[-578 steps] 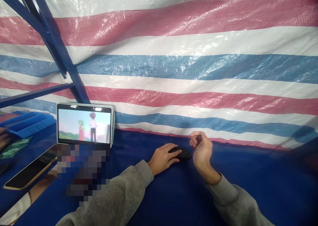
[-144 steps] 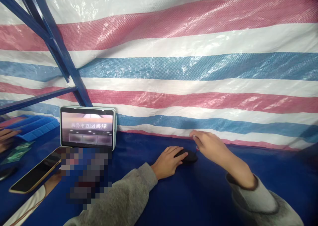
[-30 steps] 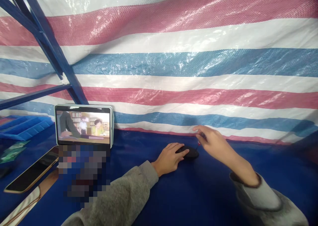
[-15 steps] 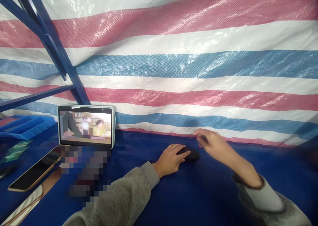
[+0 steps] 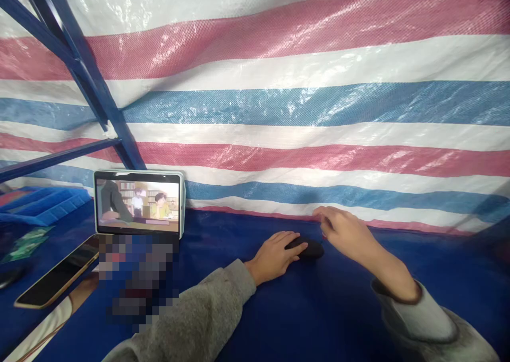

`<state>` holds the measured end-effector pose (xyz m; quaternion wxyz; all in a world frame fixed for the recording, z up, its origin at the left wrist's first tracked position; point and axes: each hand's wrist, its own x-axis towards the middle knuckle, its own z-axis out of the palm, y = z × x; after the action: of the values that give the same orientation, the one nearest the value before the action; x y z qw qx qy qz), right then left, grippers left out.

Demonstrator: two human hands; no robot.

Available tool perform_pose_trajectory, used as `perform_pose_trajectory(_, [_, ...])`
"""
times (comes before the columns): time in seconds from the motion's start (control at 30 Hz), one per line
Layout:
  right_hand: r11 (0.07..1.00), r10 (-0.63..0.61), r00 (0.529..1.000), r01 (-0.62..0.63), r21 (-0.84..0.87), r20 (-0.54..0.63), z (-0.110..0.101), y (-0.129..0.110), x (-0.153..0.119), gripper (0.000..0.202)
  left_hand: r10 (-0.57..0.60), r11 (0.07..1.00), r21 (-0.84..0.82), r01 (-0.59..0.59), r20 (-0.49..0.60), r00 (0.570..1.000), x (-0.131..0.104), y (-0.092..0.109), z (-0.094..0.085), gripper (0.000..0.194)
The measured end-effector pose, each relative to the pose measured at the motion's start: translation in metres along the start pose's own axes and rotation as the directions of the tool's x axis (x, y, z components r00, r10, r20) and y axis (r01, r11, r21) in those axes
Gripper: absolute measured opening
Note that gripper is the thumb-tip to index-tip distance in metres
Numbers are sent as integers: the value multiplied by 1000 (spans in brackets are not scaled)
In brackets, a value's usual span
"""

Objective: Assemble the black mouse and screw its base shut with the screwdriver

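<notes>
A flat black oval object (image 5: 313,248), shaped like a computer mouse, lies on the blue table surface (image 5: 287,319). My left hand (image 5: 277,253) rests on its left side, thumb and fingers spread over it. Just beyond its right end, my right hand (image 5: 338,229) is raised with curled fingers pinched together. Whatever those fingers hold is hidden or too small to name.
On the left, a tablet (image 5: 137,203) showing a cartoon stands upright, with a phone (image 5: 58,272) lying before it. Blue trays (image 5: 48,205) and a green packet (image 5: 30,242) are at the far left. Striped sheeting (image 5: 303,107) hangs behind; blue metal bars (image 5: 90,86) cross the upper left.
The red-tipped tool that showed below my right hand is no longer visible. My right hand has shifted slightly, and the black object sits slightly farther right.
</notes>
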<state>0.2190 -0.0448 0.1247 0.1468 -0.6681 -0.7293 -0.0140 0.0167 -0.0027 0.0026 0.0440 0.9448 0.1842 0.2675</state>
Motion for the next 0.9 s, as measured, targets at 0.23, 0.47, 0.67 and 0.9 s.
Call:
perform_pose_trajectory(0.23, [998, -64, 998, 64, 3, 10, -1, 0, -1, 31, -13, 1000, -12, 13, 0, 1000, 0, 0, 0, 38])
perform_pose_trajectory(0.47, [992, -110, 994, 111, 55, -9, -1, 3, 0, 33, -27, 999, -18, 27, 7, 1000, 0, 0, -1, 38])
perform_pose_trajectory(0.67, [988, -133, 990, 135, 72, -39, 0, 3, 0, 30, -32, 999, -29, 32, 6, 999, 1, 1, -1, 38])
perform_pose_trajectory(0.9, [997, -76, 993, 76, 5, -85, 2, 7, 1, 25, -29, 999, -34, 29, 2, 1000, 1, 1, -1, 38])
